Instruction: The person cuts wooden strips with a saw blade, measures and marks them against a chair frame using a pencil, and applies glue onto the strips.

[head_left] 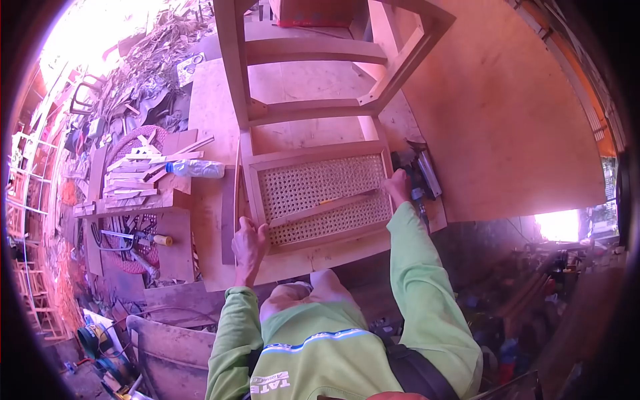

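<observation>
A wooden chair frame (317,155) lies on the workbench, with a woven cane panel (313,180) set in its near section. Across the cane runs a slim wooden strip (300,215), slightly slanted, with a yellow pencil-like piece (327,201) against it. My left hand (249,247) is closed at the near left corner of the frame, its fingertips partly hidden. On the right rail, close to the strip's right end, my right hand (399,187) is closed on the frame; whether it also touches the strip I cannot tell.
Left of the bench, cut wood pieces (133,177) and a plastic bottle (200,169) sit on a stand, with a hacksaw (120,233) below. Power tools (423,173) lie at the bench's right edge. A large plywood sheet (507,120) stands at right.
</observation>
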A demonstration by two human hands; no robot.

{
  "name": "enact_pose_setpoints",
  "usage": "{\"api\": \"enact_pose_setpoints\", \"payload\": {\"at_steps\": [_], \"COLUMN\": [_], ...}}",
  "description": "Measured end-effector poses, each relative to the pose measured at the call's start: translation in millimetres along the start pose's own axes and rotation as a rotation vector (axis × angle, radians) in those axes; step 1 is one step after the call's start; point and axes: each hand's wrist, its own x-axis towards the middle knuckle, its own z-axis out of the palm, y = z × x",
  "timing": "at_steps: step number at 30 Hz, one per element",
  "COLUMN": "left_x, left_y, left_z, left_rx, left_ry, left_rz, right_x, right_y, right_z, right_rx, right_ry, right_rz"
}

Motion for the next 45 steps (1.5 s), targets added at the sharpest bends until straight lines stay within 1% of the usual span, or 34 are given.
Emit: {"api": "enact_pose_setpoints", "payload": {"at_steps": [1, 2, 4, 8, 11, 13, 14, 16, 17, 18, 20, 22, 23, 24, 25, 26, 27, 28, 29, 31, 32, 33, 34, 35, 36, 38, 39, 43, 45], "left_x": [-2, -3, -1, 2, 2, 4, 0, -2, -1, -1, -2, -6, -8, -9, -8, -11, -14, -16, -15, -10, -6, -2, 4, 9, 12, 21, 25, 30, 29], "left_y": [-1, 0, 4, -3, -2, 2, 0, -1, 1, 1, 0, 0, -2, -4, -2, 1, 10, 17, 24, 47, 63, 81, 93, 101, 108, 120, 119, 124, 130], "left_z": [1, 2, -2, 2, 2, 5, 2, 1, 1, 2, 3, 3, 3, 4, 3, 3, -1, -3, 1, 13, 16, 20, 39, 60, 75, 98, 108, 116, 114], "left_rx": [0.011, 0.012, 0.014, 0.039, 0.027, 0.014, 0.015, 0.009, 0.015, 0.017, 0.024, -0.033, -0.031, -0.027, -0.024, -0.025, -0.047, -0.066, -0.058, -0.083, -0.053, -0.024, 0.018, 0.036, 0.03, 0.09, 0.158, 0.249, 0.315], "left_ry": [-0.003, -0.013, -0.034, -0.029, -0.036, -0.021, -0.019, -0.011, -0.017, -0.023, -0.017, 0.0, -0.013, 0.004, 0.022, 0.011, 0.078, 0.145, 0.142, 0.27, 0.16, 0.051, 0.015, -0.084, -0.084, -0.036, -0.101, -0.171, -0.19], "left_rz": [0.005, 0.002, -0.044, -0.066, -0.069, -0.087, -0.098, -0.12, -0.124, -0.125, -0.117, -0.088, -0.08, -0.065, -0.052, -0.048, 0.001, 0.051, 0.052, 0.452, 0.571, 0.692, 0.773, 0.819, 0.824, 0.919, 0.905, 0.914, 0.875], "right_x": [3, 0, -11, -24, -24, -25, -26, -3, 16, 37, 43, 6, -2, -5, -9, -12, -16, -21, -28, -32, -27, -19, -15, -16, -17, -20, -27, -39, -49], "right_y": [4, 5, 1, -7, -2, 2, 10, 42, 67, 98, 98, 50, 39, 38, 41, 44, 48, 39, 28, 25, 32, 41, 45, 42, 40, 30, 21, 4, -9], "right_z": [-4, -1, 5, -1, -6, 5, 13, 22, 38, 61, 58, -9, -25, -22, -15, -5, 5, 5, 7, 18, 28, 40, 46, 46, 43, 34, 21, -1, -17], "right_rx": [0.03, 0.024, -0.052, -0.053, -0.076, -0.073, -0.071, -0.057, -0.054, 0.167, 0.382, 0.914, 0.877, 0.879, 1.114, 1.225, 1.331, 1.333, 1.316, 1.27, 1.273, 1.069, 0.864, 0.783, 0.78, 0.738, 0.757, 0.782, 0.731], "right_ry": [-0.166, -0.173, 0.017, 0.01, 0.062, 0.133, 0.105, 0.194, 0.185, 0.173, 0.16, 0.042, 0.004, 0.017, -0.071, -0.124, -0.173, -0.172, -0.105, -0.012, -0.025, 0.016, 0.062, 0.138, 0.145, 0.076, 0.057, 0.1, 0.029], "right_rz": [0.059, 0.065, -0.076, -0.044, -0.117, -0.186, -0.194, -0.203, -0.211, -0.107, 0.004, 0.246, 0.278, 0.284, 0.346, 0.403, 0.467, 0.473, 0.512, 0.541, 0.54, 0.426, 0.316, 0.275, 0.274, 0.415, 0.418, 0.379, 0.338]}}
